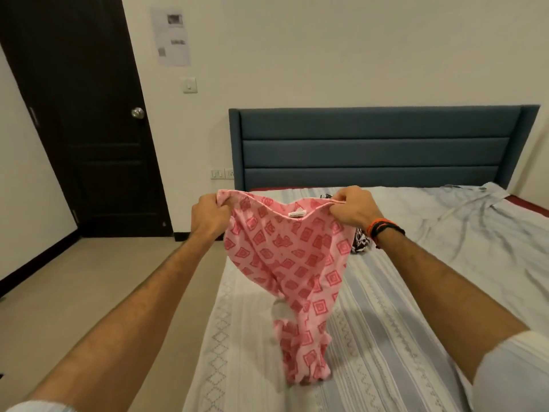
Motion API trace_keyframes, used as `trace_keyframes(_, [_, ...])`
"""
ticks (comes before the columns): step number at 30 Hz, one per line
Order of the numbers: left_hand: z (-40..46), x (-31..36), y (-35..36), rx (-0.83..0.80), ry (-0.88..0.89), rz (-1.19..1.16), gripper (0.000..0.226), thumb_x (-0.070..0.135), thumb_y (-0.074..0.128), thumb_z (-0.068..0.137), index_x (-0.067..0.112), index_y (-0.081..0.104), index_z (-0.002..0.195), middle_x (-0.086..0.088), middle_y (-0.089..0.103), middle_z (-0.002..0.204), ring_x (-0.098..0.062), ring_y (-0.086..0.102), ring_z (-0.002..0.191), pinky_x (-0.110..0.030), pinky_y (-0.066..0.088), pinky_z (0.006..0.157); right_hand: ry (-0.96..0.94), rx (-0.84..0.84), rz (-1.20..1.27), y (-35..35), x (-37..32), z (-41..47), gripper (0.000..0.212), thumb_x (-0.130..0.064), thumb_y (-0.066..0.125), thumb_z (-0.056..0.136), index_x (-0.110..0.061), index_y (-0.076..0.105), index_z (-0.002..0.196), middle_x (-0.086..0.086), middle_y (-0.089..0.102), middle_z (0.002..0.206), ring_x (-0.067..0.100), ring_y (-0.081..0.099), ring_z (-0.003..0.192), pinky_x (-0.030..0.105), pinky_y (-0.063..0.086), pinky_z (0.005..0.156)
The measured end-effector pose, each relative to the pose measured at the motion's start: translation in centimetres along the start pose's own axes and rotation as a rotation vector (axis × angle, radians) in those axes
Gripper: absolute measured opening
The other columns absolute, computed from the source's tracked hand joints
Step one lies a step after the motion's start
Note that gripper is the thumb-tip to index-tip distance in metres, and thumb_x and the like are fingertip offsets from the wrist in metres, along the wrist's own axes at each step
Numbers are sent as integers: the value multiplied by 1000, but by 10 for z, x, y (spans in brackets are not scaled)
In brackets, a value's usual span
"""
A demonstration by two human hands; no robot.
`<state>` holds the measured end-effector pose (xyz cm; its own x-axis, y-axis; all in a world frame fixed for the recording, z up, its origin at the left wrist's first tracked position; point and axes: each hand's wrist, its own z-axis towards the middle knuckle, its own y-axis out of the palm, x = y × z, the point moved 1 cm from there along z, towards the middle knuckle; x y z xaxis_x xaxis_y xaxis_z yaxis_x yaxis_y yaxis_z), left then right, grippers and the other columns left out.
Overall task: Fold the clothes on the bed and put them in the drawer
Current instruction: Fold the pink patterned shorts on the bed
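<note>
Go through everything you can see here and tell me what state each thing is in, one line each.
Pink garment: unfolded, held up by its top edge, lower end bunched on the bed.
Left hand: grip on the garment's top left corner.
Right hand: grip on the top right corner.
Black and white garment: crumpled on the bed.
Bed sheet: wrinkled.
Door: closed.

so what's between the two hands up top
In the head view, the top edge of the pink patterned garment stretches between the left hand and the right hand, sagging in the middle where a small white label shows.
</note>
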<state>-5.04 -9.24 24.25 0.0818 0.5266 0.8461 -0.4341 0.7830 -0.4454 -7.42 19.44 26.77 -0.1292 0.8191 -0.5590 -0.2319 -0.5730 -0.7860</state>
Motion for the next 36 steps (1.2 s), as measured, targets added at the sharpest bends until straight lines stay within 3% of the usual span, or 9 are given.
trace_keyframes(6, [11,41,-32,99,76,-25,36,42,47,102,19,68,84,-5,70,79,-17,66,67,-25,51,57,-18,36,459,-37,-22,21,13,-16,63,86,-13,75,82,5,74,88,23,70,86,39,57,81])
trace_keyframes(10, [25,76,-57,80,115,-176,38,43,48,101,13,71,95,-9,73,89,-26,70,82,-35,58,71,-122,15,651,-69,-46,27,12,-7,62,94,-1,72,89,9,67,85,20,60,77,36,50,75])
trace_keyframes(14, [34,119,-81,90,167,-262,32,41,52,100,17,68,87,-7,71,84,-34,70,88,-49,58,85,-225,-257,565,-115,-71,30,25,-25,71,89,-2,74,100,10,75,89,24,71,76,31,58,67])
trace_keyframes(17, [38,144,-95,86,197,-274,31,41,54,99,16,67,86,-6,68,80,-32,70,84,-49,58,85,-266,-246,493,-148,-90,33,29,-29,75,83,-7,76,101,11,76,92,23,73,77,30,60,65])
trace_keyframes(20, [40,168,-112,62,195,-400,33,33,57,99,3,67,95,-9,68,84,-27,65,80,-51,56,85,-313,-163,692,-173,-105,38,31,-27,72,85,-2,73,104,15,74,95,23,72,73,32,62,64])
trace_keyframes(24, [38,190,-126,-130,109,-656,17,24,54,100,12,65,95,-5,72,77,-21,70,69,-36,62,68,-312,-156,980,-192,-115,39,31,-27,74,84,-1,72,101,13,74,94,25,71,81,35,61,72])
trace_keyframes(29, [42,185,-102,80,-43,-294,26,25,58,89,2,64,100,-19,72,102,-37,71,89,-50,59,82,-100,321,202,-153,-133,47,36,-34,72,81,-10,50,65,5,56,68,28,57,73,28,38,53])
trace_keyframes(33, [14,196,-69,155,52,-141,29,21,46,96,-3,60,106,-14,65,104,-34,63,98,-46,54,90,-148,309,211,-119,-157,32,27,-23,58,89,-12,51,66,18,67,93,37,63,92,34,51,71])
trace_keyframes(36, [7,200,-48,99,90,-178,31,27,58,89,1,67,104,-12,69,101,-30,66,93,-40,57,83,-183,238,219,-102,-174,24,29,-25,60,89,-16,49,63,11,60,84,29,58,81,31,45,65])
